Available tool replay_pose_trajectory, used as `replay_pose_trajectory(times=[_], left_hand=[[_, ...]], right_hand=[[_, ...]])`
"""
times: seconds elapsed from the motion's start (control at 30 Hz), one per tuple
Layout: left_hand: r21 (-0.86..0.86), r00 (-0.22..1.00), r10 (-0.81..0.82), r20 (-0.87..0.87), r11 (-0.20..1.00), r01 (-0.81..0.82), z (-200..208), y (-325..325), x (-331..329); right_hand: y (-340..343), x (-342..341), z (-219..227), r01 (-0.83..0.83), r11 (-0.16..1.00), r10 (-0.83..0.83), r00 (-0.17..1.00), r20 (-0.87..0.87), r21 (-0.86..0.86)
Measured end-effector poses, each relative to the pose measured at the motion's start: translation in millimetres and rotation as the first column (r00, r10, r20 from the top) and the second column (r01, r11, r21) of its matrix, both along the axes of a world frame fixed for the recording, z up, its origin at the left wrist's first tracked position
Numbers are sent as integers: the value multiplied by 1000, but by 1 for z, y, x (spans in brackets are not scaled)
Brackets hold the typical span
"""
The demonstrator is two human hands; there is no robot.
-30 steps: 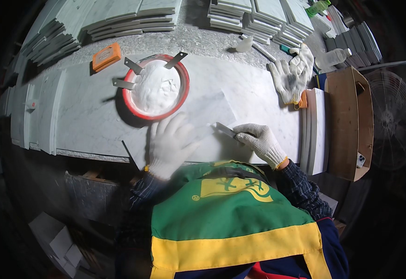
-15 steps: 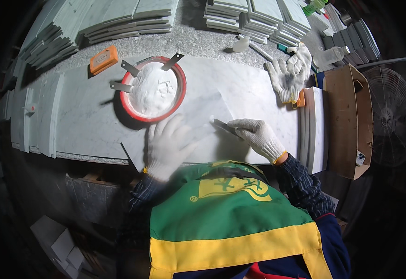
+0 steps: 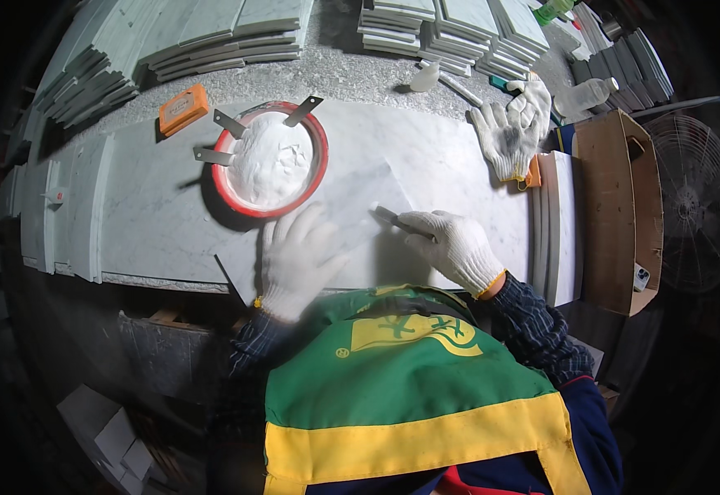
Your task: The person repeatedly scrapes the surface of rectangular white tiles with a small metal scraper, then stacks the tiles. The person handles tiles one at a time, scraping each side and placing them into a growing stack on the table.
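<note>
My right hand, in a white knit glove, is closed around a narrow metal putty knife. The blade's tip touches a grey-white marble tile, beside a small white dab. Fingers spread, my gloved left hand lies flat on the left part of that same tile and holds nothing. Just beyond it stands a red-rimmed bowl of white paste. Three metal blades stick out over the bowl's rim on its far and left sides.
An orange box sits left of the bowl. Spare white gloves lie at the right, near upright slabs, a cardboard box and a fan. Stacked tiles line the back, with a clear bottle at right.
My right hand has shifted slightly left and turned, its back now facing up more, with the putty knife still in it. My left hand stays in place on the tile.
</note>
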State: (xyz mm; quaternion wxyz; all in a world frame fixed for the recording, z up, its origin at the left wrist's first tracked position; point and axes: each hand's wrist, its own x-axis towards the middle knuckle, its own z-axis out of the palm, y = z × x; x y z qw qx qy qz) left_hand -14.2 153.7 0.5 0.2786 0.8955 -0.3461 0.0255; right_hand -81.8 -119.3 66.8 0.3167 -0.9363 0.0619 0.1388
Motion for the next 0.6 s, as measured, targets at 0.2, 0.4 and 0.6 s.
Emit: replay_pose_trajectory(times=[0.2,0.4,0.6], left_hand=[[2,1000,2,2,1000,-2,1,0,-1],[-13,1000,-3,16,1000,3,0,0,1],[-4,1000,-1,21,1000,1,-1,-1,0]], right_hand=[[-1,-2,-3,-22,1000,24,993,113,-20],[3,-3,-3,-15,998,19,998,62,-55],[5,-21,5,-62,996,67,995,70,-66]])
